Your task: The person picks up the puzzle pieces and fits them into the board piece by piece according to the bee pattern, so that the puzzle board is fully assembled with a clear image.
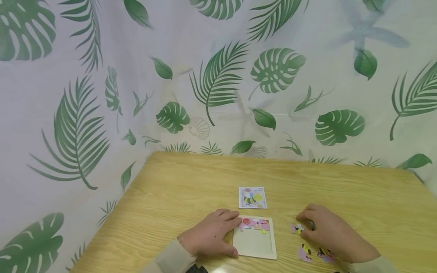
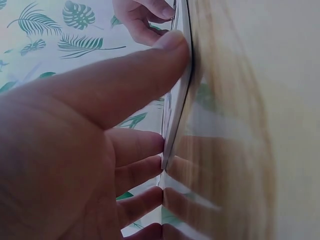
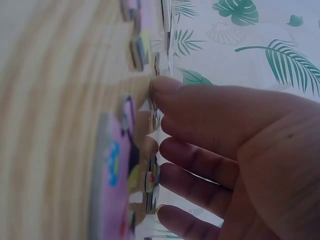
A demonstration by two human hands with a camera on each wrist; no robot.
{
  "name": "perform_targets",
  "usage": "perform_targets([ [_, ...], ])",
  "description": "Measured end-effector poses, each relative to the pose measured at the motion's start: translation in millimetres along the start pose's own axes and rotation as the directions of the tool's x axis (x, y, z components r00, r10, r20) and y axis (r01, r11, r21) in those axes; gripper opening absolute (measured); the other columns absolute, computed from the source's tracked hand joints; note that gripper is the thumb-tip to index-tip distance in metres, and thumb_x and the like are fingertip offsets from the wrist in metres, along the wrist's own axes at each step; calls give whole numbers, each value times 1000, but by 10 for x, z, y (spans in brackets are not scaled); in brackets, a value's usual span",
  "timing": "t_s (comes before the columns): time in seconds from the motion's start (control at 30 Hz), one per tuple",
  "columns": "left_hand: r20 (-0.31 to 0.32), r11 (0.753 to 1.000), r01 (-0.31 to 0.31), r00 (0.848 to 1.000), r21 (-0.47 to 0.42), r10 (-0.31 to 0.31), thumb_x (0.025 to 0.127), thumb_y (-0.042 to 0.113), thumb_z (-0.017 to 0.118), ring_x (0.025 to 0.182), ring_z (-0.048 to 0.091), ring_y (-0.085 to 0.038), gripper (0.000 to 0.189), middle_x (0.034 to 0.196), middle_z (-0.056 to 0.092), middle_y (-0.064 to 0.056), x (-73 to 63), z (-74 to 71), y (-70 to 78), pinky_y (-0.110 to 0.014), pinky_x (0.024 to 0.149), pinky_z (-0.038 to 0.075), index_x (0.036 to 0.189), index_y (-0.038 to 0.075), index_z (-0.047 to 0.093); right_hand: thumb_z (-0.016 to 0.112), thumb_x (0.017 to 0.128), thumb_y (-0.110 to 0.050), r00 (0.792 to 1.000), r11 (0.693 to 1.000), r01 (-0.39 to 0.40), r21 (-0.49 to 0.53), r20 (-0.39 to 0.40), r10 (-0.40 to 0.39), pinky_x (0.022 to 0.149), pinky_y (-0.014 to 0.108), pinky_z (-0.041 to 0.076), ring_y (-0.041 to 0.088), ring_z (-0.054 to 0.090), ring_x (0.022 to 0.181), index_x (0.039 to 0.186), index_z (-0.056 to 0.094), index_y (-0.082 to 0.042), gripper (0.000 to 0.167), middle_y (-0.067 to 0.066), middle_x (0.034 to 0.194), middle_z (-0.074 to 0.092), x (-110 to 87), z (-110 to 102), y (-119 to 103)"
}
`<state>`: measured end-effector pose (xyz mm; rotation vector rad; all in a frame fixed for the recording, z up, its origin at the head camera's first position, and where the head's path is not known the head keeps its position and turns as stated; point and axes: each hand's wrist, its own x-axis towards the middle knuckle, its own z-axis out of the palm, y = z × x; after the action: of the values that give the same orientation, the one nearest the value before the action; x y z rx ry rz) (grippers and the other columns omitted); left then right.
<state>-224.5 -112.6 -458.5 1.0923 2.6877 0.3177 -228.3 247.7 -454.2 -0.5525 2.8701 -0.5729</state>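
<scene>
A shallow white puzzle tray (image 1: 253, 244) lies on the table, with joined pink and yellow pieces (image 1: 254, 223) along its far side. My left hand (image 1: 214, 232) rests at the tray's left side. Its thumb (image 2: 167, 47) touches the near edge, while its fingers lie fairly straight toward the far corner. To the right of the tray, my right hand (image 1: 329, 229) pinches a small puzzle piece (image 1: 296, 228) low at the tabletop between thumb and fingers. The fingers partly cover that piece. In the right wrist view the thumb tip (image 3: 167, 86) meets a thin piece edge.
Beyond the tray lies a square picture card (image 1: 252, 203) showing a bee. More loose puzzle pieces (image 1: 304, 253) are near my right wrist, one partly under it (image 1: 325, 254). A leaf-patterned curtain (image 1: 218, 129) borders the wooden table (image 1: 177, 189) at the back and left.
</scene>
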Motion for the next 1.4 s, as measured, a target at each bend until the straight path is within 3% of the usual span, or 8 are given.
perform_targets([
  [0.37, 32, 999, 19, 999, -47, -18, 86, 60, 72, 151, 23, -24, 90, 165, 26, 0, -32, -42, -15, -45, 120, 25, 159, 22, 36, 83, 83, -28, 999, 999, 22, -43, -32, -23, 89, 50, 53, 25, 63, 105, 107, 74, -18, 28, -7, 110, 63, -1, -5, -30],
  [0.6, 23, 998, 15, 1000, -55, -14, 86, 58, 73, 151, 23, -24, 90, 165, 26, -1, -37, -33, -50, -46, 119, 26, 159, 21, 36, 82, 84, -25, 997, 997, 48, -64, -56, -52, 78, 39, 54, 12, 58, 91, 96, 72, -22, 17, -11, 103, 60, 6, 21, -50],
  [1.07, 17, 998, 11, 1000, -64, -10, 86, 56, 74, 150, 23, -24, 89, 165, 27, -1, -30, -12, -53, -45, 119, 26, 159, 20, 37, 81, 84, -26, 999, 997, 10, -79, -36, -13, 73, 35, 52, 8, 54, 83, 91, 70, -22, 14, -11, 97, 59, 3, 4, -77],
  [1.4, 25, 998, 10, 1000, -62, -9, 87, 55, 74, 150, 23, -24, 88, 165, 27, -1, -24, -30, -16, -45, 120, 25, 159, 20, 37, 80, 84, -26, 999, 997, -29, -71, -42, 27, 68, 34, 49, 8, 51, 76, 95, 70, -18, 17, -11, 85, 59, -12, -31, -110],
])
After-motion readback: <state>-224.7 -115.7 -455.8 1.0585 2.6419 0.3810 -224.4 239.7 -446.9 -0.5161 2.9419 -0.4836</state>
